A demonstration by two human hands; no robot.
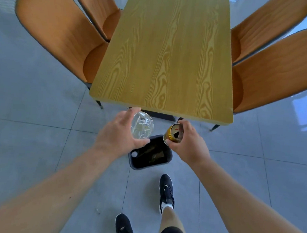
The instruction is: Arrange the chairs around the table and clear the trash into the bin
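1. At the left edge of the frame I see two orange padded chairs with dark frames, the nearer one (56,36) large at upper left and the farther one (99,10) above it, both with their seats tucked against the long side of the table.
2. My left hand (118,132), just left of centre, is wrapped around a clear plastic cup (142,125); fingers curl over its far side and the thumb hooks under its near side. The cup is transparent with pale glints and some faint residue inside. It lies tipped so its round mouth faces the camera, and its long axis runs roughly away from me and downward.
3. The yellow wood-grain rectangular table (167,53) fills the upper centre, its long axis running up the frame, its near short edge just above both hands.
4. Below the hands, at centre, stands a black rectangular bin (166,165) on the grey tiled floor (35,111); dark scraps and a small white round piece lie inside. The cup hangs over its upper left corner.
5. My right hand (188,144), right of centre, pinches a gold metal drinks can (174,134) by its side. The can has a gold rim and an opened silver top, tilted so the top faces me and leftward, over the bin's upper right corner.
6. Two more orange chairs, one (269,24) at upper right and one (281,69) below it, sit against the table's right side.
7. At bottom centre are my two black trainers (166,191).
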